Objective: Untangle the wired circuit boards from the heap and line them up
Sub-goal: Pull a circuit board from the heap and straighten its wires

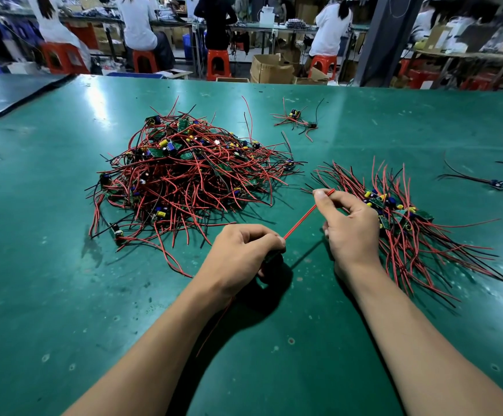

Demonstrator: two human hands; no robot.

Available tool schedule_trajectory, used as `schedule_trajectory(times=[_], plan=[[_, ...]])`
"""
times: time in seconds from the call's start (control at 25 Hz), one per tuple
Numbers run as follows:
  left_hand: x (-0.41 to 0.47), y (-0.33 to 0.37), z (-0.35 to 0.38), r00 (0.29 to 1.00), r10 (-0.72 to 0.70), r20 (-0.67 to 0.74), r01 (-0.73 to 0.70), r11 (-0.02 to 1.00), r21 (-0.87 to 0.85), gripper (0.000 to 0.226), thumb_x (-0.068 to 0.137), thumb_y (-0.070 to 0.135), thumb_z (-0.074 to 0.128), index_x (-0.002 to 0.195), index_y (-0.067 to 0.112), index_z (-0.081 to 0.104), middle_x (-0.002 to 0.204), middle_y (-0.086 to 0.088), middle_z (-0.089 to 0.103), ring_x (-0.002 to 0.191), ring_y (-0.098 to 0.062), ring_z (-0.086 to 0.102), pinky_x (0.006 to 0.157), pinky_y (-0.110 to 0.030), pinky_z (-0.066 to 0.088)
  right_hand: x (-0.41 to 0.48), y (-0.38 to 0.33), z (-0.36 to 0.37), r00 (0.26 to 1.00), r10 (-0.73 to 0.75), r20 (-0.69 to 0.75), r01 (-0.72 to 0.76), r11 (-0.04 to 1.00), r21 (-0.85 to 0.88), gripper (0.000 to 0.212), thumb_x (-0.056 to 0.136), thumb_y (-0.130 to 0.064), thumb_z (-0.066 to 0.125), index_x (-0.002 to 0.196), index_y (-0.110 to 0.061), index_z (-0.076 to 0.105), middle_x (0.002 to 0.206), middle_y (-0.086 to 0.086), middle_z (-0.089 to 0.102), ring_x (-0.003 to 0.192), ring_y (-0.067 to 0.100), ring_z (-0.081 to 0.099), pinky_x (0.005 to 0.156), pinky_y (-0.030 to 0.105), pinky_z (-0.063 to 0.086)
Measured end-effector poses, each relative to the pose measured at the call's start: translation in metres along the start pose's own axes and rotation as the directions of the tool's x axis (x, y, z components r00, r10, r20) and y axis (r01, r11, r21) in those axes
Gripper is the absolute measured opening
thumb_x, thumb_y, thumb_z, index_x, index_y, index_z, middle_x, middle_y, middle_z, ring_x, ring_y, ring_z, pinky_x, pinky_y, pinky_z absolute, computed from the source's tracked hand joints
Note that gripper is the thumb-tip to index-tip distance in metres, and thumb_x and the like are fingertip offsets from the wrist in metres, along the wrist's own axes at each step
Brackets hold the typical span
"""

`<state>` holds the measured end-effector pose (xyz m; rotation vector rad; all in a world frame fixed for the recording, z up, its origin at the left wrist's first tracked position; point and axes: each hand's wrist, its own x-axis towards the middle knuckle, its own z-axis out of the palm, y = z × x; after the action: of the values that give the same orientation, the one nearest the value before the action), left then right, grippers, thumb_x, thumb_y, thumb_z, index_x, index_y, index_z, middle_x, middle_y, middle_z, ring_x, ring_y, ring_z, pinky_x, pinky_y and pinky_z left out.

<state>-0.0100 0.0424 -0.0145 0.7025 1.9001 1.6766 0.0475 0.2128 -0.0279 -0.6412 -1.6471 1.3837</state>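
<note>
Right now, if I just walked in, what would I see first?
First, the big tangled heap of red and black wires and little boards, left of centre on the green table. Next, the red wire stretched straight between the left hand and the right hand. Just right of that hand lies a tidier bundle.

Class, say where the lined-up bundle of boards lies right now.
In the head view, the bundle lies on the green table to the person's right, just beyond the right hand, with the tangled heap to its left.

heap (184,172) left, row (400,217) right (on table (49,295))
</note>
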Motion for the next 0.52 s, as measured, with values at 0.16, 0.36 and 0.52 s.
schedule_trajectory(times=[0.16,0.36,0.52], plan=[[0.0,0.0,0.001,1.0,-0.001,0.016,0.001,1.0,-0.006,0.018,0.082,0.013,0.068,0.065,0.014,0.073,0.055,0.003,0.061,0.049,-0.012,0.051,0.049,-0.022,0.042,0.002,0.002,-0.001,0.994,-0.05,-0.097,0.05,0.999,0.003,0.014,0.083,-0.036,0.074,0.069,-0.036,0.073,0.063,-0.015,0.062,0.06,0.012,0.05,0.069,0.03,0.039],[-0.005,-0.002,-0.004,1.0,0.001,-0.007,-0.001,1.0,-0.014,0.013,0.078,0.019,0.07,0.067,0.014,0.073,0.059,0.001,0.062,0.055,-0.013,0.052,0.059,-0.026,0.04,0.0,-0.007,-0.003,0.954,0.231,0.19,-0.278,0.918,0.283,0.014,0.089,-0.024,0.073,0.079,-0.014,0.068,0.061,-0.006,0.049,0.041,0.007,0.038,0.039,0.018,0.03],[-0.005,-0.003,-0.004,1.0,0.002,0.005,-0.002,0.997,-0.077,0.015,0.087,0.011,0.067,0.074,0.01,0.074,0.064,-0.005,0.065,0.06,-0.017,0.054,0.062,-0.029,0.04,-0.012,-0.02,-0.004,0.69,0.384,0.614,-0.601,0.776,0.19,0.037,0.075,-0.032,0.075,0.102,-0.007,0.071,0.068,-0.004,0.05,0.048,0.004,0.039,0.039,0.014,0.031]])
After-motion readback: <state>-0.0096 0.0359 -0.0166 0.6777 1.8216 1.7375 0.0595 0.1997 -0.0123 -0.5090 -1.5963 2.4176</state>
